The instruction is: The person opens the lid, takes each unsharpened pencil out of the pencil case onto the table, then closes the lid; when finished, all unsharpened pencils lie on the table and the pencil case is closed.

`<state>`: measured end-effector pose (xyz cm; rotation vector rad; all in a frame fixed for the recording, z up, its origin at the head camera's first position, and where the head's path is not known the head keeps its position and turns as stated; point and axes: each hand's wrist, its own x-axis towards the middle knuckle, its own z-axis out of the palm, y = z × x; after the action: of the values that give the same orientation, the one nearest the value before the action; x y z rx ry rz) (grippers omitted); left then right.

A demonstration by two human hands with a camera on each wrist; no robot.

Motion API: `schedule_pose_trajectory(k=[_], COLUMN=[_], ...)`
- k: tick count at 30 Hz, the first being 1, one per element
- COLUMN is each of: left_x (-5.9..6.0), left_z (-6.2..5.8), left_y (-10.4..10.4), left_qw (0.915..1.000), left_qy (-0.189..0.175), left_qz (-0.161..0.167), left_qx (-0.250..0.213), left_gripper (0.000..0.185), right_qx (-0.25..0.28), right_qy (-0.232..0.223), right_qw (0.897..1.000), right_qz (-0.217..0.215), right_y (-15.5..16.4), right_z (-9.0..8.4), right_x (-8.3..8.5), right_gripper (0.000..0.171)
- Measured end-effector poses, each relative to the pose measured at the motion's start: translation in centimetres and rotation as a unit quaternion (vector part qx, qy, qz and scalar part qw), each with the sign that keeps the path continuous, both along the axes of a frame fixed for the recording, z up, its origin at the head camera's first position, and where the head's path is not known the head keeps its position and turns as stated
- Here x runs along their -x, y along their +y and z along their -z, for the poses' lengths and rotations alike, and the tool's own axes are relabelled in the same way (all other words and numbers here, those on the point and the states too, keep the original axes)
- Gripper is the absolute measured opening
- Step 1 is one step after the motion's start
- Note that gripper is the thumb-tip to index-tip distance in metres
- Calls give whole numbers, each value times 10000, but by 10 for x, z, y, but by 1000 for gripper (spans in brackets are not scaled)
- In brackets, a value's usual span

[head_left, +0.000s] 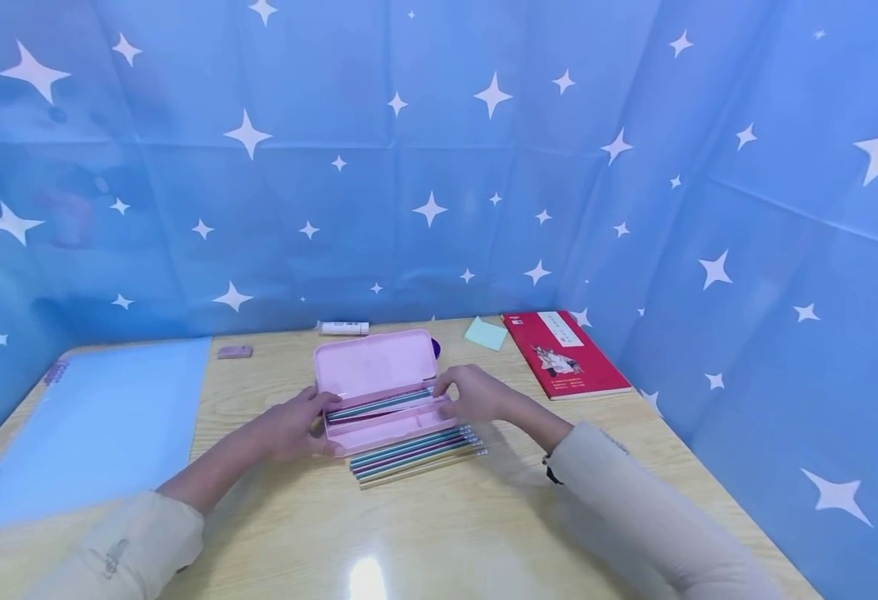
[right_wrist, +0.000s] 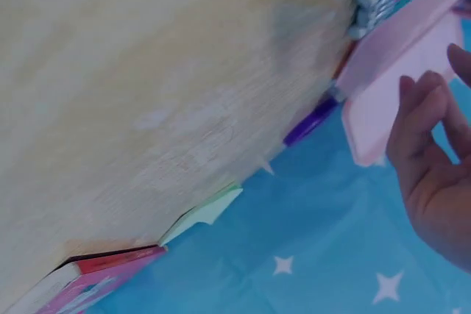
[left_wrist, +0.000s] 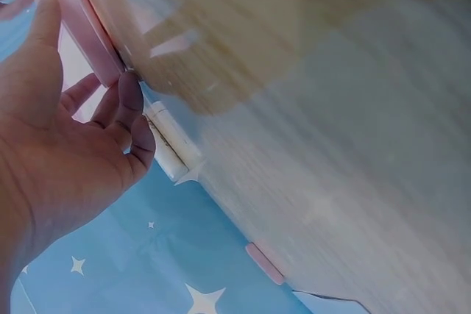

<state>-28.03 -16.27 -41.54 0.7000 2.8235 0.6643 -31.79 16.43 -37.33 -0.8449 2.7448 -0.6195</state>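
Observation:
A pink pencil case (head_left: 375, 364) lies with its lid tipped back and several pencils (head_left: 379, 406) inside. My left hand (head_left: 296, 423) grips the case's left end, with the thumb (left_wrist: 46, 23) on its front wall and the other fingers around the far corner. Over the right end is my right hand (head_left: 476, 393), fingers bent loosely. In the right wrist view a gap shows between its thumb and fingers (right_wrist: 423, 104), with nothing held there. Just in front of the case more pencils (head_left: 416, 458) lie side by side, metal-banded ends to the right.
Behind the case are a white tube (head_left: 344, 328) and a purple object (head_left: 436, 348). A pink eraser-like block (head_left: 235, 352) and a pale blue sheet (head_left: 117, 417) lie leftward. Rightward are green sticky notes (head_left: 486, 334) and a red book (head_left: 565, 358). A starry blue curtain (head_left: 364, 192) borders the table.

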Motion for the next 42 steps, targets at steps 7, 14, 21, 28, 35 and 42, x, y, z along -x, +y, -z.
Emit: schedule_pose_trajectory(k=[7, 14, 21, 28, 35, 42], left_x=[-1, -1, -1, -1, -1, -1], left_z=[2, 2, 0, -1, 0, 0], left_y=[0, -1, 0, 1, 1, 1], left_qw=[9999, 9999, 9999, 10000, 10000, 10000], left_qy=[48, 14, 28, 11, -8, -9], left_qz=[13, 21, 64, 35, 6, -13], left_qx=[-87, -98, -76, 25, 52, 32], left_gripper=[91, 92, 92, 92, 91, 91], right_qx=[-557, -587, 20, 1273, 2205, 2783], right_qy=[-181, -57, 212, 612, 869, 636], right_qw=[9983, 9978, 9971, 9891, 9712, 9583], right_qz=[-4, -318, -730, -409, -263, -125], right_y=[-9, -8, 7, 18, 26, 35], right_z=[8, 7, -13, -33, -39, -36], right_x=[22, 28, 22, -3, -30, -55], right_gripper=[17, 14, 12, 15, 14, 14])
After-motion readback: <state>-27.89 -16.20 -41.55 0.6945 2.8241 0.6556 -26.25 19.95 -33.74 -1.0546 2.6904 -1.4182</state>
